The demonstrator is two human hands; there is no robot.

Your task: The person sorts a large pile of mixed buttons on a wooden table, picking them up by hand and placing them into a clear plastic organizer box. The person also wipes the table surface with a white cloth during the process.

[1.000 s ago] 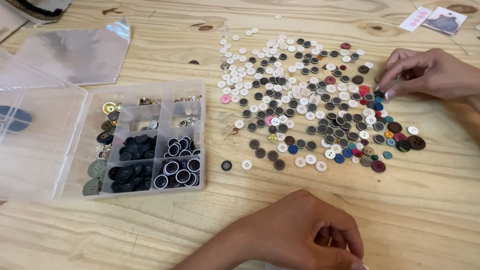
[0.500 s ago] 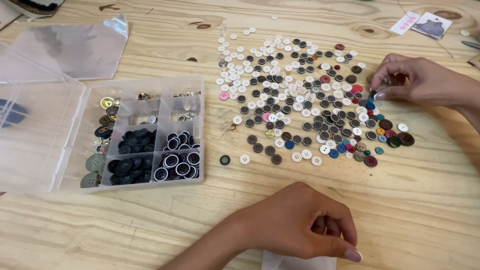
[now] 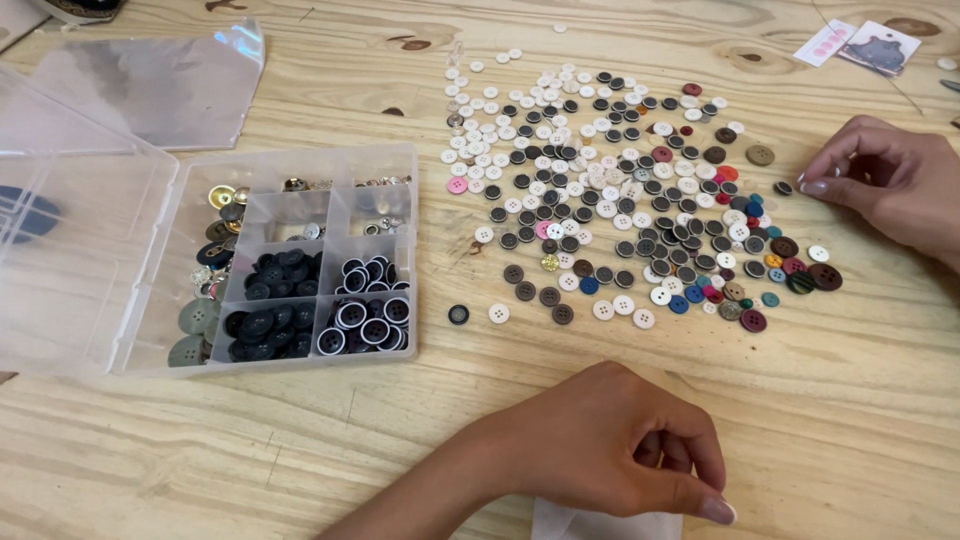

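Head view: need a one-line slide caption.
Right hand touches a dark button beside spread buttons; left hand rests curled near an open organiser box.

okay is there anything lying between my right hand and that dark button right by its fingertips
Nothing visible does. The right hand rests on the table with its fingers beside the dark button, only bare wood between them. The spread of buttons lies farther left.

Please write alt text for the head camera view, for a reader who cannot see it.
Two bare hands work over a wooden table strewn with loose buttons: the right hand touches the pile's edge, the left hand rests curled on a white scrap. An open clear compartment box of sorted buttons sits further left.
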